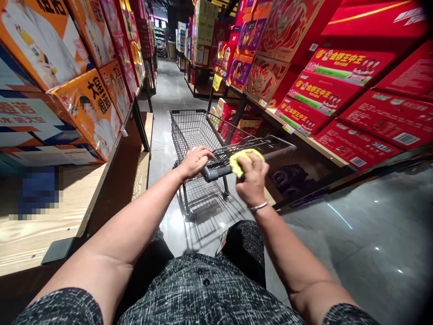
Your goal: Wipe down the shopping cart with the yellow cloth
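A dark wire shopping cart (pixel 189 128) stands in the aisle in front of me, its basket showing nothing inside. My left hand (pixel 196 161) grips the cart's near left rim, fingers bent over the edge beside the handle's end. In my right hand (pixel 252 180) is a bunched yellow cloth (pixel 248 158), pressed onto the handlebar (pixel 280 152). The fingers curl over the cloth and hide part of it and of the bar beneath. A bracelet circles my right wrist.
Orange cartons (pixel 89 113) are stacked on a wooden shelf (pixel 88 189) at left. Red boxes (pixel 324 90) fill the right shelf, whose edge lies close to the handlebar's far end. A grey tiled floor (pixel 169 81) runs down the aisle between more stacks.
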Available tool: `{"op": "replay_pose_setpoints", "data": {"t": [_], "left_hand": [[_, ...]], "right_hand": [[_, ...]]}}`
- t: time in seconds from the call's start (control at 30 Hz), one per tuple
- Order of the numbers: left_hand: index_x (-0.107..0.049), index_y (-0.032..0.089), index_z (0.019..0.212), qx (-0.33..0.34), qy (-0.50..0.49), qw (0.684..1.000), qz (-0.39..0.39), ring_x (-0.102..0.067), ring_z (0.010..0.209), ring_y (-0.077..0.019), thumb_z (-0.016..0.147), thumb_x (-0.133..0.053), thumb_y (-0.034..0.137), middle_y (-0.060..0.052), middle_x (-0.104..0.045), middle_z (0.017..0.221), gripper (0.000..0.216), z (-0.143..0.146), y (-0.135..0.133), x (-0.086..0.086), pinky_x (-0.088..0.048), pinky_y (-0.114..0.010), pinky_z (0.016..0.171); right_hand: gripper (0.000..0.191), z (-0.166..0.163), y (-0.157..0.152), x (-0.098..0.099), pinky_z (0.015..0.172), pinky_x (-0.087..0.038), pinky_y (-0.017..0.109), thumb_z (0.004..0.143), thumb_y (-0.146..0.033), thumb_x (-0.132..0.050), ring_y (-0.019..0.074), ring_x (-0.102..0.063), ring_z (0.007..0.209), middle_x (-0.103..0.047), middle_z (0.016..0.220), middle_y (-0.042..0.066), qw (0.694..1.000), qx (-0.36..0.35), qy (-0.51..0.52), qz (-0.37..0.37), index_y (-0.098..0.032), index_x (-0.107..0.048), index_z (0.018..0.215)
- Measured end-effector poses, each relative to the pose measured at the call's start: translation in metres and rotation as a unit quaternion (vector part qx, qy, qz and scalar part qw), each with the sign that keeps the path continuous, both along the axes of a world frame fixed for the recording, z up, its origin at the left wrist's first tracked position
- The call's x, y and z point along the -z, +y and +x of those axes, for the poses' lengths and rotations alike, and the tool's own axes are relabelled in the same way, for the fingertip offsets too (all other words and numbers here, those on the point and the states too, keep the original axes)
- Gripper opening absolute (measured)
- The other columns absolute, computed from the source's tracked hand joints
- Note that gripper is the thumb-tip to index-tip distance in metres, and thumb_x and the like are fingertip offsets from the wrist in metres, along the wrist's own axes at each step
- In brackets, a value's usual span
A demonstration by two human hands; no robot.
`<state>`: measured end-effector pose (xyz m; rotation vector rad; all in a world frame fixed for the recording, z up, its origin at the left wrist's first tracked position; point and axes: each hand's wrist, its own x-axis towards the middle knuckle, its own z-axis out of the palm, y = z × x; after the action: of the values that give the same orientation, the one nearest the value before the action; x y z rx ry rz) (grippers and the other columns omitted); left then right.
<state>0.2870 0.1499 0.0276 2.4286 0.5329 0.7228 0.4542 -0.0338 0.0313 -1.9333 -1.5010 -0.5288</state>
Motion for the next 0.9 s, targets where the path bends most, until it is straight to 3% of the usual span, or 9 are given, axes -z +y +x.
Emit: {"op": "replay_pose_setpoints", "data": {"t": [0.1, 0.17, 0.23, 0.33, 0.4, 0.5, 0.67, 0.77, 0.9], "left_hand": [[-0.073, 0.022, 0.106, 0.001, -0.005, 1.0, 0.011, -0.058, 0.125, -0.0248, 0.089, -0.038, 0.023, -0.006, -0.068, 0.128, 0.038, -0.004, 0.005, 0.0, -0.038, -0.046, 0.114], [-0.073, 0.021, 0.105, 0.008, -0.009, 1.0, 0.017, -0.058, 0.125, -0.0248, 0.089, -0.038, 0.023, -0.008, -0.069, 0.126, 0.039, -0.01, 0.01, -0.002, -0.038, -0.046, 0.115], [-0.073, 0.02, 0.102, 0.012, -0.014, 1.0, 0.015, -0.059, 0.125, -0.0249, 0.088, -0.037, 0.024, -0.008, -0.069, 0.125, 0.039, -0.019, 0.016, -0.004, -0.039, -0.046, 0.115], [-0.074, 0.02, 0.1, 0.009, -0.038, 0.999, -0.006, -0.059, 0.126, -0.025, 0.086, -0.039, 0.026, -0.007, -0.07, 0.125, 0.039, -0.036, 0.027, -0.004, -0.041, -0.045, 0.117], [-0.075, 0.021, 0.098, 0.001, -0.06, 0.998, -0.028, -0.059, 0.127, -0.0256, 0.084, -0.04, 0.028, -0.007, -0.07, 0.125, 0.038, -0.048, 0.037, -0.002, -0.042, -0.046, 0.117], [-0.076, 0.022, 0.096, -0.011, -0.086, 0.994, -0.062, -0.058, 0.129, -0.0272, 0.081, -0.042, 0.031, -0.008, -0.069, 0.128, 0.038, -0.063, 0.054, 0.003, -0.041, -0.048, 0.119], [-0.077, 0.02, 0.106, 0.011, -0.08, 0.99, -0.113, -0.052, 0.138, -0.0311, 0.077, -0.046, 0.034, -0.009, -0.065, 0.139, 0.045, -0.076, 0.072, 0.004, -0.036, -0.054, 0.122], [-0.075, 0.02, 0.114, 0.002, -0.081, 0.987, -0.138, -0.042, 0.149, -0.0317, 0.073, -0.048, 0.03, -0.009, -0.062, 0.145, 0.05, -0.079, 0.072, -0.001, -0.027, -0.058, 0.126], [-0.074, 0.023, 0.119, 0.001, -0.023, 0.99, -0.142, -0.039, 0.151, -0.0307, 0.071, -0.051, 0.027, -0.008, -0.06, 0.149, 0.053, -0.081, 0.069, -0.014, -0.026, -0.056, 0.126]], "right_hand": [[0.076, -0.064, -0.002, 0.016, 0.112, -0.039, 0.062, 0.076, -0.012, -0.062, 0.0398, -0.043, 0.132, -0.046, 0.149, 0.011, 0.998, -0.066, -0.01, 0.012, -0.038, -0.054, 0.147], [0.076, -0.082, 0.001, 0.029, 0.112, -0.039, 0.064, 0.08, -0.015, -0.063, 0.0401, -0.041, 0.133, -0.046, 0.15, 0.01, 0.994, -0.103, -0.017, 0.019, -0.042, -0.05, 0.15], [0.071, -0.078, 0.008, 0.042, 0.112, -0.041, 0.062, 0.083, -0.018, -0.066, 0.0374, -0.043, 0.131, -0.051, 0.144, 0.008, 0.988, -0.151, -0.034, 0.027, -0.047, -0.054, 0.145], [0.054, -0.044, 0.018, 0.059, 0.111, -0.046, 0.053, 0.084, -0.021, -0.072, 0.0311, -0.049, 0.123, -0.06, 0.126, 0.005, 0.977, -0.199, -0.069, 0.033, -0.052, -0.066, 0.128], [0.044, -0.012, 0.02, 0.064, 0.112, -0.046, 0.053, 0.083, -0.022, -0.074, 0.0306, -0.05, 0.121, -0.06, 0.12, 0.006, 0.984, -0.163, -0.065, 0.04, -0.048, -0.071, 0.119], [0.036, 0.038, 0.012, 0.061, 0.114, -0.041, 0.059, 0.084, -0.021, -0.067, 0.034, -0.047, 0.128, -0.056, 0.126, 0.01, 0.998, -0.033, -0.017, 0.048, -0.037, -0.073, 0.115], [0.054, 0.102, -0.005, 0.039, 0.116, -0.034, 0.06, 0.079, -0.018, -0.058, 0.0391, -0.04, 0.14, -0.042, 0.146, 0.02, 0.974, 0.207, 0.056, 0.068, -0.02, -0.061, 0.133], [0.062, 0.104, -0.003, 0.025, 0.116, -0.035, 0.058, 0.076, -0.016, -0.056, 0.0389, -0.041, 0.14, -0.04, 0.148, 0.021, 0.954, 0.279, 0.084, 0.074, -0.016, -0.056, 0.138], [0.058, 0.046, 0.012, 0.015, 0.115, -0.035, 0.06, 0.08, -0.017, -0.055, 0.0404, -0.041, 0.137, -0.043, 0.146, 0.019, 0.976, 0.201, 0.073, 0.037, -0.021, -0.06, 0.138]]}}
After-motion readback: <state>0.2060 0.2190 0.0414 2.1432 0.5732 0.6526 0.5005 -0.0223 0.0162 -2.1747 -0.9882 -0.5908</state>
